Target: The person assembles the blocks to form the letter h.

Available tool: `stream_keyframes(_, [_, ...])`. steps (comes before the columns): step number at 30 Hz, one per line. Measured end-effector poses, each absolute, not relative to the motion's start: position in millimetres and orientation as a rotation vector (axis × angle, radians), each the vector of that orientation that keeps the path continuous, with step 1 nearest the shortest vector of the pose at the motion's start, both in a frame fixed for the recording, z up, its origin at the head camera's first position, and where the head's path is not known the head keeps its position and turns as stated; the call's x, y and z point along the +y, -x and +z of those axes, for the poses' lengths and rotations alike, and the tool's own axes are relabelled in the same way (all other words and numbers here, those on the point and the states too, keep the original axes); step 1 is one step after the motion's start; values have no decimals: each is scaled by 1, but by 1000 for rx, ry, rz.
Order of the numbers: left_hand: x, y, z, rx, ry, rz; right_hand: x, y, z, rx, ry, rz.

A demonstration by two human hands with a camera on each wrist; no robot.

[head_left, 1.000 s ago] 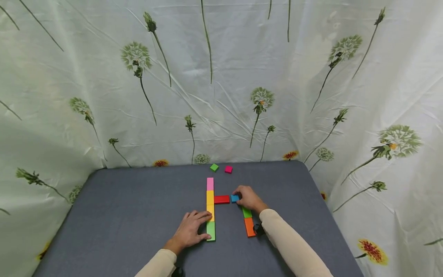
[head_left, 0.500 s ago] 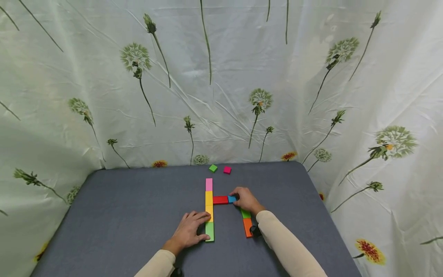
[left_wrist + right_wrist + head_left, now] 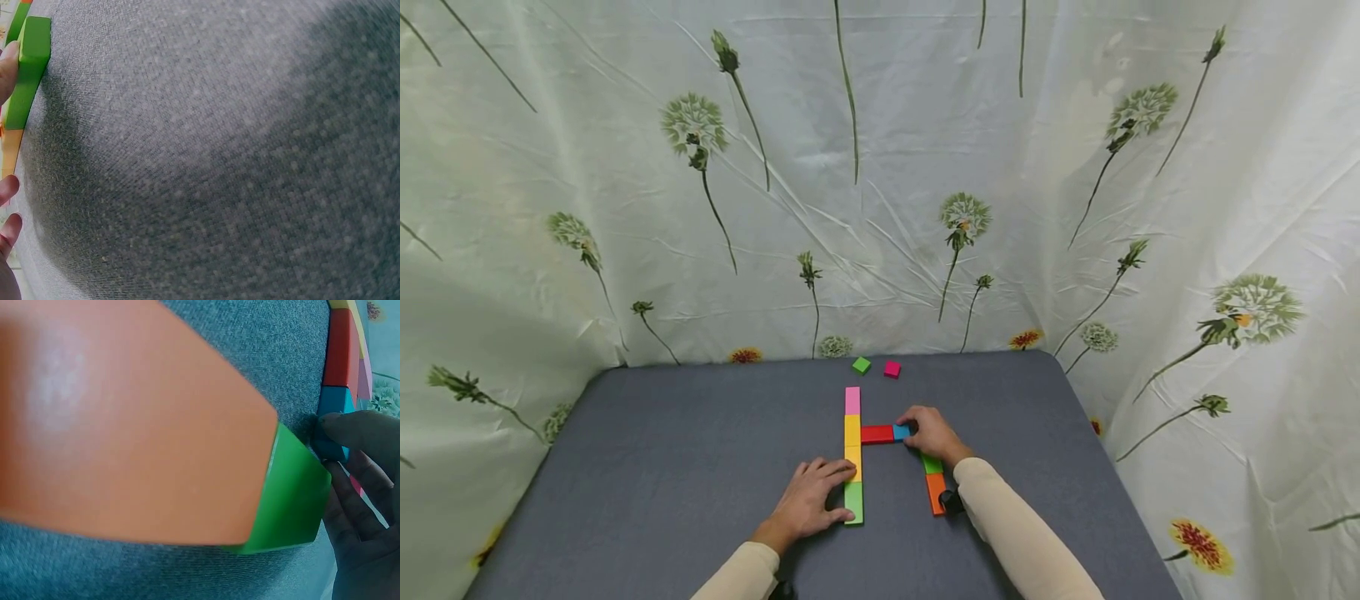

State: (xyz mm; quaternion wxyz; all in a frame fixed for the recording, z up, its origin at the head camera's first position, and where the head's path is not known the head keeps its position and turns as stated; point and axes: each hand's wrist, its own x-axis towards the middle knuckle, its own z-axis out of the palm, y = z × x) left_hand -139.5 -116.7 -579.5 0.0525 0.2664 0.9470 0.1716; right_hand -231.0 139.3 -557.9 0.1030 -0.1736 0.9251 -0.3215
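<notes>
In the head view, my right hand pinches a small blue block between thumb and fingers. The blue block's left end meets a red block, which lies crosswise against a straight column of blocks. From far to near that column has a pink block, two yellow blocks and a light green block. Over the column's near part rests my left hand, fingertips on the nearer yellow block and thumb on the light green one. Below my right hand, a green block adjoins an orange block.
A loose green block and a magenta block lie near the far edge of the dark grey table. A white curtain with a dandelion print hangs behind and at both sides.
My right hand has moved slightly left with the blue block, closing the gap to the red block. The left hand stays over the column.
</notes>
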Motion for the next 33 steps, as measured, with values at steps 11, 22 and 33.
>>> stream_keyframes(11, [-116,140,-581,2894,-819,516,142,232,-560,2723,542,-948])
stream_keyframes(22, [-117,141,-582,2902,-833,500,145,237,-556,2667,490,-936])
stream_keyframes(33, [-118,140,-582,2900,-847,525,147,282,-540,2749,510,-911])
